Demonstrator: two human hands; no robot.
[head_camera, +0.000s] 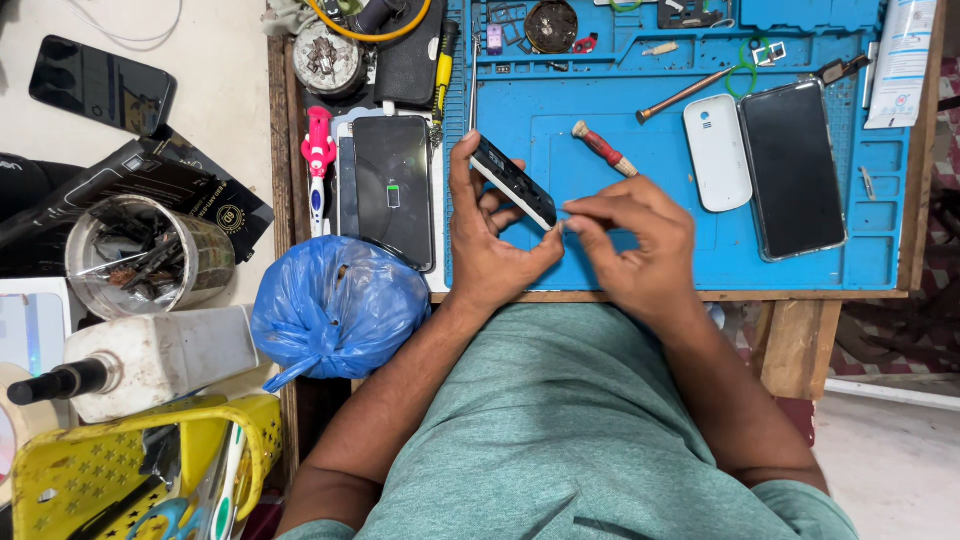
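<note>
As hands (570, 240) grip, phone (514, 181) diagonal

Just beyond the fingers lies a red-handled brush (604, 148). Farther right rest a white phone cover (717, 152) and a dark smartphone (792, 170). Left of them lies another phone (393, 190) with a lit screen, then a blue plastic bag (337, 307).

Your left hand (490, 245) grips a small black phone body (514, 181) tilted over the blue silicone work mat (790, 270), your right hand (635, 245) pinching at its lower end.
</note>
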